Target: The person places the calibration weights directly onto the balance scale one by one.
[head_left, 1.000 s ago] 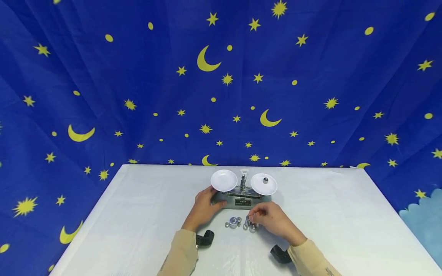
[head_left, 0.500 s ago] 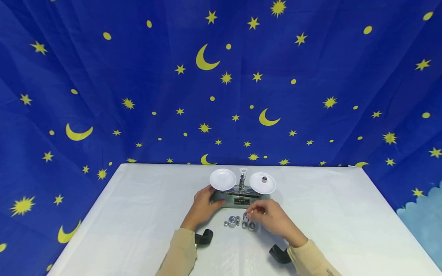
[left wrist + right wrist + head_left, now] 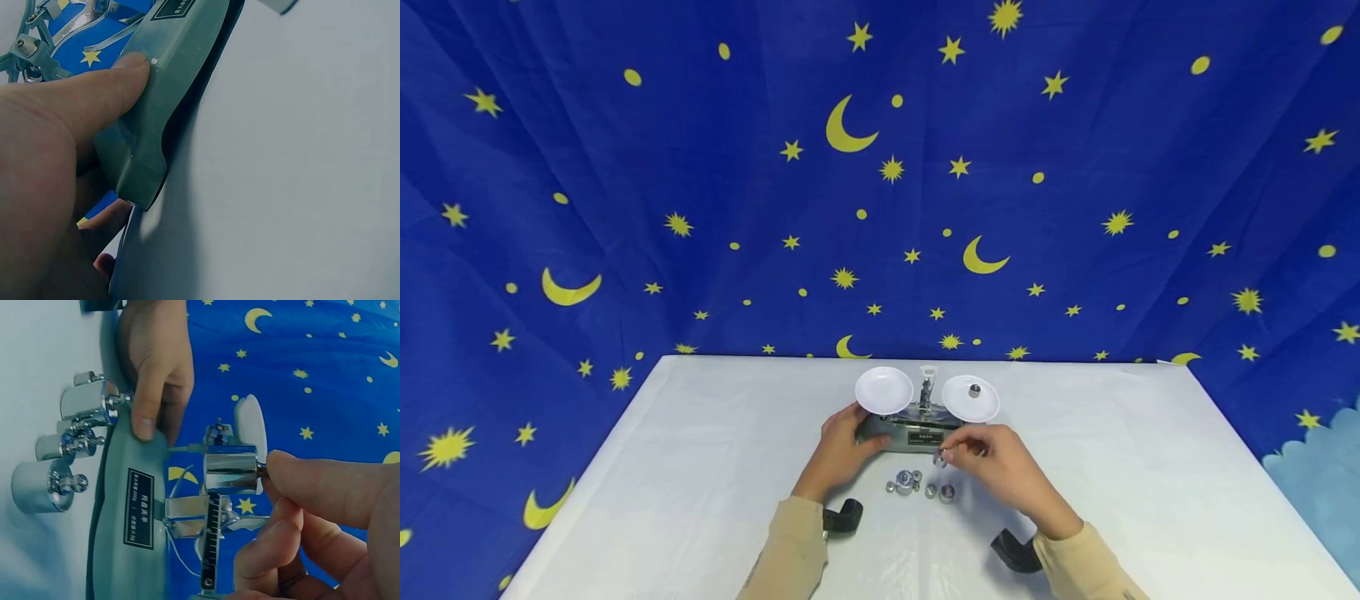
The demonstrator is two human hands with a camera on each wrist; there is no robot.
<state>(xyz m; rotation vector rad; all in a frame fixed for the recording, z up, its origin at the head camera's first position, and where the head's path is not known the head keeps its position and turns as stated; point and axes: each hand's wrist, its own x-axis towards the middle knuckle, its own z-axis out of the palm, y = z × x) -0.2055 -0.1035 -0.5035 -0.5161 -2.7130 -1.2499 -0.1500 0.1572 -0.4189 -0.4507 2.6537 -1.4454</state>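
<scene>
A balance scale (image 3: 904,442) with a grey-green base stands on the table, in front of me. My left hand (image 3: 838,450) grips the base's left end, its thumb (image 3: 119,81) on the front face and the other fingers behind. Between thumb and fingertips my right hand (image 3: 1003,467) pinches the knob of a shiny metal weight (image 3: 231,469), raised above the table just in front of the base's right part. One small weight (image 3: 974,390) sits on the white right pan (image 3: 961,407). The white left pan (image 3: 884,390) bears nothing and stands slightly higher in the head view.
Several metal weights (image 3: 40,487) of different sizes stand on the white table (image 3: 700,467) just in front of the scale. Black wrist mounts (image 3: 1017,552) stick out from both sleeves. A blue curtain (image 3: 737,167) with yellow moons and stars hangs behind the table.
The right hand has lifted a weight out of the right-hand cluster and moved it up toward the scale's base. The left hand has stayed in place on the base.
</scene>
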